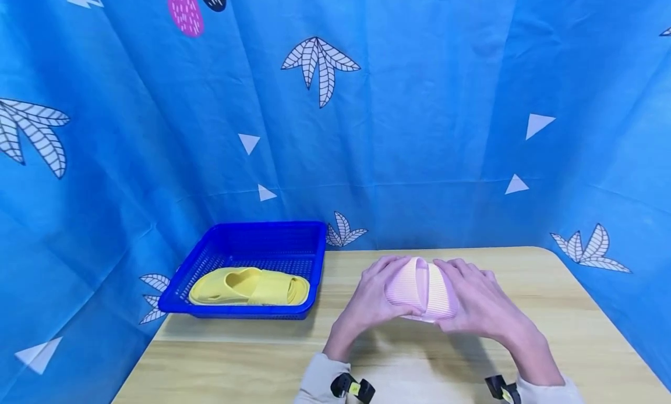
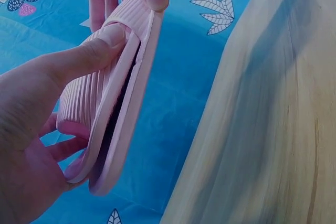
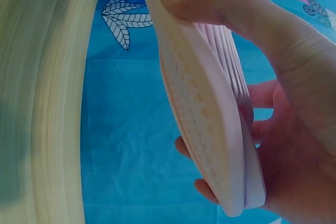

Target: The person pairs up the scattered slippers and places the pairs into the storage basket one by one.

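A pair of pink slippers [image 1: 406,284] with ribbed straps is held up over the table [image 1: 251,357], one laid against the other. My left hand [image 1: 369,302] grips one end, its thumb across a ribbed strap. From the other side my right hand [image 1: 479,305] holds the pair, thumb along the sole edge and fingers curled behind. In the left wrist view the slippers [image 2: 128,124] show a narrow dark gap between their soles. One pale, textured outsole [image 3: 197,103] faces the right wrist camera.
On the table's left side stands a blue plastic basket [image 1: 320,258]. A yellow pair of slippers [image 1: 249,287] lies in it. Blue patterned cloth [image 1: 419,130] hangs behind and beside the table.
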Demonstrator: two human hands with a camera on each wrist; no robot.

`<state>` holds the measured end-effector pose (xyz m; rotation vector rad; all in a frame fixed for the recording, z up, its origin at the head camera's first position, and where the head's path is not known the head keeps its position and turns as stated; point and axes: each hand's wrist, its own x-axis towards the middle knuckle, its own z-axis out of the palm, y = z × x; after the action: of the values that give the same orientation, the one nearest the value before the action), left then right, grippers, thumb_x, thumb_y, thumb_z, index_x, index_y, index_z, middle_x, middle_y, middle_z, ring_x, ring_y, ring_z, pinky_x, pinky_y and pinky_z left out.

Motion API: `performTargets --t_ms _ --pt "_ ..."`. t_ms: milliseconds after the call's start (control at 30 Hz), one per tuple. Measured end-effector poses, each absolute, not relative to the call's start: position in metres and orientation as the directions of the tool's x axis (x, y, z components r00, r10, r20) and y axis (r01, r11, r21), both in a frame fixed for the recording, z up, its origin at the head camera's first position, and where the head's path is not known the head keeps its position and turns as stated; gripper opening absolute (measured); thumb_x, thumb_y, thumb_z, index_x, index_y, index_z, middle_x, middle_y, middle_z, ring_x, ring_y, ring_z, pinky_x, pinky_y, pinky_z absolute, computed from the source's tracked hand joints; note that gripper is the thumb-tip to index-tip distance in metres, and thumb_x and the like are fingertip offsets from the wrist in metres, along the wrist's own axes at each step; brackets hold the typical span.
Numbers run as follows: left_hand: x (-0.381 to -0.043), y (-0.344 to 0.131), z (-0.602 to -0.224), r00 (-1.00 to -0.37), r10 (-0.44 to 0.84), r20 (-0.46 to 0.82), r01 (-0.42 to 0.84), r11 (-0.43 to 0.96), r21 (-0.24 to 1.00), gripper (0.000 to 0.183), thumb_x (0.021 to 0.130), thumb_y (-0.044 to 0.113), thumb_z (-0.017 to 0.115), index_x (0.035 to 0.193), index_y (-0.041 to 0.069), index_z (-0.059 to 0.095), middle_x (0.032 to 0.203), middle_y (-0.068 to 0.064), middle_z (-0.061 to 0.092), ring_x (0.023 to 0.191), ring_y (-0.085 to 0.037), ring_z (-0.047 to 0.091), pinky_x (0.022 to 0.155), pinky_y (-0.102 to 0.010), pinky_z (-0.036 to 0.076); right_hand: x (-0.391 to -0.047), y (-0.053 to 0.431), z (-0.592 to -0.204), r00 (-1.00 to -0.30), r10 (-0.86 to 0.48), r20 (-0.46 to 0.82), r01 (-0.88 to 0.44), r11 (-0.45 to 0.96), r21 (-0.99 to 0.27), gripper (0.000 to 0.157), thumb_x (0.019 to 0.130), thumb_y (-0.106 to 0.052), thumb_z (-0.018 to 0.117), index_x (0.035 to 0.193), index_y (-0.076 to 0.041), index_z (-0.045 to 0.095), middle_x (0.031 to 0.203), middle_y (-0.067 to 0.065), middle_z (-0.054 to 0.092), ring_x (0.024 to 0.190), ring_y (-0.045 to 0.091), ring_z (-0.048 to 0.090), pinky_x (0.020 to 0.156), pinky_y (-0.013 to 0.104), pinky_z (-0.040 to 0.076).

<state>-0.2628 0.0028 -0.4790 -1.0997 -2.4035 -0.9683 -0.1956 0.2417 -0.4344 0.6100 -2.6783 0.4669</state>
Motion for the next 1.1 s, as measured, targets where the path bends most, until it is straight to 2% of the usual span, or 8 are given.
performTargets --t_ms 200,433,600,767,933,1100 --pt "-0.26 0.005 -0.481 -0.642 0.53 0.554 0.767 0.463 0.444 0.103 0.065 0.045 0.097 0.152 0.021 0.048 0.148 0.001 0.052 0.132 -0.014 0.051 0.107 -0.048 0.041 -0.193 0.243 -0.437 -0.834 -0.353 0.425 -0.475 0.85 -0.226 0.107 0.052 -0.044 0.096 0.141 -0.004 0.053 0.123 0.011 0.062 0.108 0.028 0.06 0.075 0.043 0.041" --pt "-0.26 0.007 -0.483 -0.628 0.556 0.545 0.778 0.45 0.438 0.102 0.068 0.046 0.095 0.153 0.023 0.046 0.149 0.004 0.05 0.134 -0.011 0.048 0.109 -0.047 0.04 -0.191 0.249 -0.438 -0.834 -0.35 0.426 -0.475 0.848 -0.234 0.105 0.053 -0.044 0.096 0.14 -0.004 0.054 0.12 0.008 0.063 0.105 0.026 0.06 0.074 0.043 0.04" --pt "-0.261 0.005 -0.477 -0.608 0.58 0.542 0.794 0.467 0.39 0.102 0.071 0.049 0.092 0.156 0.023 0.042 0.153 0.005 0.047 0.14 -0.011 0.041 0.111 -0.048 0.037 -0.192 0.25 -0.439 -0.84 -0.338 0.424 -0.48 0.827 -0.293 0.105 0.054 -0.043 0.096 0.143 -0.006 0.052 0.126 0.009 0.062 0.109 0.026 0.059 0.076 0.043 0.04" --pt "-0.259 0.0 -0.47 -0.595 0.602 0.533 0.801 0.499 0.331 0.102 0.075 0.055 0.088 0.158 0.022 0.039 0.157 0.001 0.043 0.144 -0.017 0.039 0.113 -0.051 0.035 -0.192 0.25 -0.437 -0.842 -0.344 0.415 -0.488 0.814 -0.316 0.106 0.057 -0.045 0.096 0.144 -0.006 0.051 0.129 0.01 0.062 0.112 0.027 0.058 0.078 0.046 0.042" --pt "-0.256 -0.01 -0.464 -0.598 0.594 0.538 0.798 0.508 0.325 0.091 0.081 0.056 0.081 0.157 0.026 0.04 0.162 -0.002 0.036 0.147 -0.022 0.036 0.116 -0.055 0.031 -0.195 0.251 -0.433 -0.847 -0.343 0.406 -0.483 0.815 -0.321 0.107 0.057 -0.044 0.097 0.145 -0.006 0.049 0.128 0.011 0.061 0.11 0.029 0.058 0.08 0.051 0.044" --pt "-0.251 -0.026 -0.463 -0.616 0.571 0.543 0.778 0.549 0.306 0.079 0.09 0.057 0.072 0.156 0.026 0.043 0.163 -0.004 0.035 0.147 -0.024 0.036 0.116 -0.057 0.03 -0.195 0.252 -0.43 -0.859 -0.334 0.389 -0.469 0.818 -0.334 0.108 0.058 -0.05 0.096 0.147 -0.008 0.049 0.128 0.01 0.06 0.11 0.029 0.058 0.081 0.053 0.044"
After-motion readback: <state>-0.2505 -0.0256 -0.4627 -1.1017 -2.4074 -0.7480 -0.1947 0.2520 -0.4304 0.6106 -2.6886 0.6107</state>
